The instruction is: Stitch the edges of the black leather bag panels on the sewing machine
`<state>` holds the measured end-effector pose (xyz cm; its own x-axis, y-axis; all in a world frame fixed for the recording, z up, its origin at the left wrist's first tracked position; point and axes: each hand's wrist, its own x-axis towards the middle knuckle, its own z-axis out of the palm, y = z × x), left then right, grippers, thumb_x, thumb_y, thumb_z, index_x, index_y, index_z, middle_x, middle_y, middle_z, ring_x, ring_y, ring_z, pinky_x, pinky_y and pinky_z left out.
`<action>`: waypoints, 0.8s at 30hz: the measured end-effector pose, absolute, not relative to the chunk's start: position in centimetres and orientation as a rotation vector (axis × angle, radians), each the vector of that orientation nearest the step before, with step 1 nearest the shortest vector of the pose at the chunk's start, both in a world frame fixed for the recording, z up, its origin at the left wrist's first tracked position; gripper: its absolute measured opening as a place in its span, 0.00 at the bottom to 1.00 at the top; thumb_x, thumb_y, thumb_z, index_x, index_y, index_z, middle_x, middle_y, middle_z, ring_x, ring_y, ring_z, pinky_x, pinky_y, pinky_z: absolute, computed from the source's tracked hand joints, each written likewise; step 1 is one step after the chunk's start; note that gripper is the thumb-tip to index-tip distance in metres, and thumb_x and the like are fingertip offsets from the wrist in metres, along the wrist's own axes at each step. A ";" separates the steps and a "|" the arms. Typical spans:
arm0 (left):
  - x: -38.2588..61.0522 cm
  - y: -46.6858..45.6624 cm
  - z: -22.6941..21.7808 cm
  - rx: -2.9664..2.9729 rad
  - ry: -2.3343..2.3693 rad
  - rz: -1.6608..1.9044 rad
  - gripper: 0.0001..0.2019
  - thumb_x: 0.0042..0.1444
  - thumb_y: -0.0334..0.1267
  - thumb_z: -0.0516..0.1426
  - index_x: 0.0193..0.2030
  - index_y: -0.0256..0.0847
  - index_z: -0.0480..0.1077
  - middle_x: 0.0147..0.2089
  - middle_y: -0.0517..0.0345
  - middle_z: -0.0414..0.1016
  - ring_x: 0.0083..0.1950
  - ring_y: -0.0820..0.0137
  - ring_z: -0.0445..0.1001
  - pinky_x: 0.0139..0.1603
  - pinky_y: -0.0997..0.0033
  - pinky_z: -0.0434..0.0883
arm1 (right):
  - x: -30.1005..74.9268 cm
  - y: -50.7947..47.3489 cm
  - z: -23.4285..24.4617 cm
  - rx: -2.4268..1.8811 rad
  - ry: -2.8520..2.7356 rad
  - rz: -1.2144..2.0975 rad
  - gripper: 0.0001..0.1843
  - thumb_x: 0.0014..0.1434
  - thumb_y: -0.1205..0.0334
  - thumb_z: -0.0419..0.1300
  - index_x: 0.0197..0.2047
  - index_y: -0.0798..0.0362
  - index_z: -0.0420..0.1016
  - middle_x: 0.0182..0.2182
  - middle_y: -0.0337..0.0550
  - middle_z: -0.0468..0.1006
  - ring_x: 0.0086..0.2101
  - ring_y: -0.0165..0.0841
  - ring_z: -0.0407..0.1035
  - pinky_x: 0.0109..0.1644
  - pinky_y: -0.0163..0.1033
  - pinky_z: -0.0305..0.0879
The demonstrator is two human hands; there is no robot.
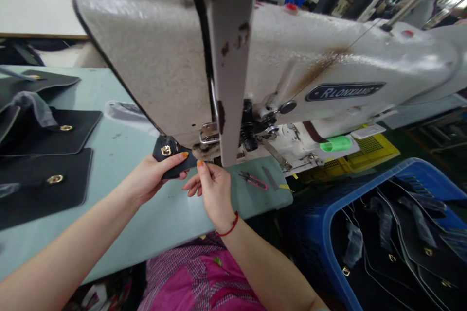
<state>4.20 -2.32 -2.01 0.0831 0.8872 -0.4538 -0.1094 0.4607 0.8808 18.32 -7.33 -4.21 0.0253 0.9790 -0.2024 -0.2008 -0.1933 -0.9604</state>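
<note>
A small black leather piece (178, 165) with a gold-coloured buckle (166, 150) lies at the needle end of a grey sewing machine (146, 48). My left hand (151, 175) grips it, thumb on top and fingers beneath. At its right end, my right hand (214, 187) pinches the edge between thumb and forefinger, the other fingers curled loosely. The machine's head and a pale upright bar in front of it hide part of the stitching area.
Black leather panels (44, 184) with gold fittings are laid along the table's left. Pink-handled thread snips (253, 181) rest right of my hands. A blue basket (328, 233) of similar black pieces stands at the right, with a yellow crate (375, 148) behind it.
</note>
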 end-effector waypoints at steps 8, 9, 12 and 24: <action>4.3 -2.5 -2.0 0.811 1.238 0.924 0.13 0.42 0.34 0.69 0.34 0.32 0.76 0.28 0.55 0.79 0.24 0.73 0.72 0.25 0.76 0.71 | 17.6 -7.0 -3.9 -1.267 -0.879 1.380 0.29 0.67 0.47 0.49 0.19 0.53 0.69 0.18 0.41 0.76 0.15 0.25 0.66 0.21 0.30 0.56; 4.4 -2.7 -2.0 0.795 1.235 0.928 0.13 0.41 0.34 0.70 0.35 0.32 0.76 0.28 0.55 0.79 0.24 0.73 0.72 0.26 0.76 0.72 | 17.7 -6.9 -3.8 -1.267 -0.881 1.376 0.29 0.67 0.47 0.49 0.18 0.53 0.69 0.17 0.40 0.76 0.15 0.25 0.66 0.21 0.30 0.55; 4.8 -3.3 -2.1 0.747 1.235 0.986 0.14 0.40 0.36 0.70 0.34 0.34 0.76 0.26 0.57 0.78 0.23 0.73 0.71 0.24 0.77 0.71 | 17.8 -6.9 -3.8 -1.258 -0.885 1.371 0.29 0.66 0.48 0.50 0.18 0.54 0.69 0.17 0.39 0.76 0.15 0.25 0.66 0.20 0.29 0.54; 9.1 -7.3 -2.9 0.504 1.292 1.370 0.14 0.44 0.42 0.69 0.32 0.34 0.75 0.27 0.58 0.77 0.23 0.74 0.72 0.25 0.76 0.72 | 19.9 -6.9 -3.4 -1.237 -0.980 1.443 0.26 0.64 0.50 0.53 0.17 0.53 0.65 0.13 0.34 0.70 0.13 0.23 0.59 0.21 0.29 0.58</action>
